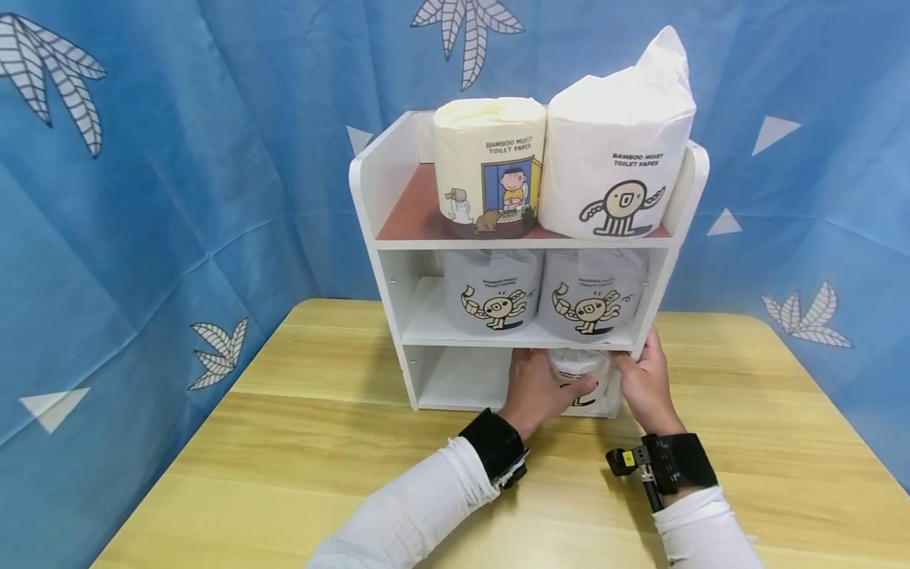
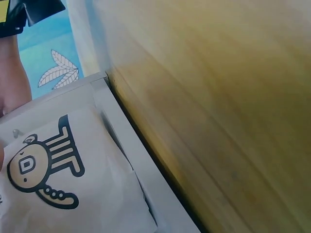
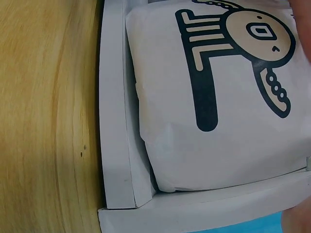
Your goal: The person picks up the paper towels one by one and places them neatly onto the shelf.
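A wrapped toilet paper roll (image 1: 579, 375) with a cartoon figure printed on it stands on the bottom level of a small white shelf (image 1: 522, 244), against the right side panel. My left hand (image 1: 542, 391) holds this roll from its left side, thumb laid across the front wrapper. At the right side panel, my right hand (image 1: 645, 383) grips the shelf's edge, thumb toward the roll and fingers outside the panel. Both wrist views show the roll's printed front close up, snug in the shelf's lower corner. The hands' inner surfaces are mostly hidden.
Two larger rolls, one cream (image 1: 465, 166) and one white (image 1: 583, 174), stand on the top level. Two grey-looking rolls, a left one (image 1: 472, 284) and a right one (image 1: 604, 276), fill part of the middle level. A wooden table (image 1: 284, 450) and blue curtain (image 1: 284, 158) surround the shelf.
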The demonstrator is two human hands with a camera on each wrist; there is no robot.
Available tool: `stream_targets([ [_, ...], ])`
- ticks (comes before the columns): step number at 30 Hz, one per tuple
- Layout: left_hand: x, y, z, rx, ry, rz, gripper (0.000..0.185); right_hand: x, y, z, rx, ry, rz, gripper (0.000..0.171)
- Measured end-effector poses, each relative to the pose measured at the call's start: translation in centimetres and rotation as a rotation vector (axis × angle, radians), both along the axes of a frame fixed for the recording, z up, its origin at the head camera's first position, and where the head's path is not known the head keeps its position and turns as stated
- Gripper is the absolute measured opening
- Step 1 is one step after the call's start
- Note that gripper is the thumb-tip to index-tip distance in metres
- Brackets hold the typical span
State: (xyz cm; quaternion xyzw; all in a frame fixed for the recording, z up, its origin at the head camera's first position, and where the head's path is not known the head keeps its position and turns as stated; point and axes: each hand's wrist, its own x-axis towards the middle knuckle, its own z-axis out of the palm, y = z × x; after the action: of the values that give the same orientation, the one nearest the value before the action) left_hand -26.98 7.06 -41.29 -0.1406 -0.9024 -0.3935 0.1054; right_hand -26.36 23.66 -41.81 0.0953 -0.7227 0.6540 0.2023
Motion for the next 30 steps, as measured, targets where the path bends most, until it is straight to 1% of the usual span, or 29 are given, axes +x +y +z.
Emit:
stream_targets([
  [4, 0.5, -0.5, 0.1, -0.042, -0.003, 0.012, 0.101, 0.2, 0.2, 0.3, 0.005, -0.017, -0.013, 0.052],
  [7, 1.0, -1.1, 0.3, -0.051, 0.020, 0.013, 0.102, 0.3, 0.3, 0.4, 0.003, -0.013, -0.018, 0.052],
  [10, 1.5, -1.8, 0.3, -0.053, 0.080, -0.001, 0.102, 0.3, 0.4, 0.5, -0.006, 0.003, -0.015, 0.052],
  [14, 2.2, -3.5, 0.2, -0.110, 0.160, -0.040, 0.095, 0.2, 0.2, 0.5, -0.030, 0.010, 0.005, 0.052],
  [16, 2.6, -4.5, 0.3, -0.134, 0.181, -0.057, 0.089, 0.2, 0.1, 0.6, -0.036, 0.003, 0.010, 0.052],
  [17, 2.9, -5.0, 0.4, -0.137, 0.178, -0.059, 0.086, 0.2, 0.0, 0.6, -0.038, -0.002, 0.012, 0.052],
  [20, 3.7, -6.5, 1.1, -0.083, 0.163, -0.048, 0.076, 0.3, -0.2, 0.7, -0.033, -0.018, 0.010, 0.053],
  [22, 4.2, -7.5, 1.4, -0.016, 0.196, -0.025, 0.070, 0.3, -0.3, 0.7, -0.034, -0.027, 0.007, 0.053],
  [23, 4.4, -8.0, 1.4, 0.018, 0.231, -0.010, 0.067, 0.4, -0.4, 0.7, -0.032, -0.031, 0.006, 0.053],
  [26, 4.5, -9.2, 1.2, 0.093, 0.426, 0.027, 0.059, 0.5, -0.5, 0.7, -0.020, -0.052, -0.018, 0.052],
  [28, 4.3, -9.9, 1.2, 0.138, 0.542, 0.070, 0.056, 0.6, -0.7, 0.7, -0.016, -0.067, -0.035, 0.052],
  [30, 3.9, -10.5, 1.6, 0.202, 0.655, 0.121, 0.057, 0.8, -0.7, 0.8, -0.010, -0.084, -0.054, 0.052],
])
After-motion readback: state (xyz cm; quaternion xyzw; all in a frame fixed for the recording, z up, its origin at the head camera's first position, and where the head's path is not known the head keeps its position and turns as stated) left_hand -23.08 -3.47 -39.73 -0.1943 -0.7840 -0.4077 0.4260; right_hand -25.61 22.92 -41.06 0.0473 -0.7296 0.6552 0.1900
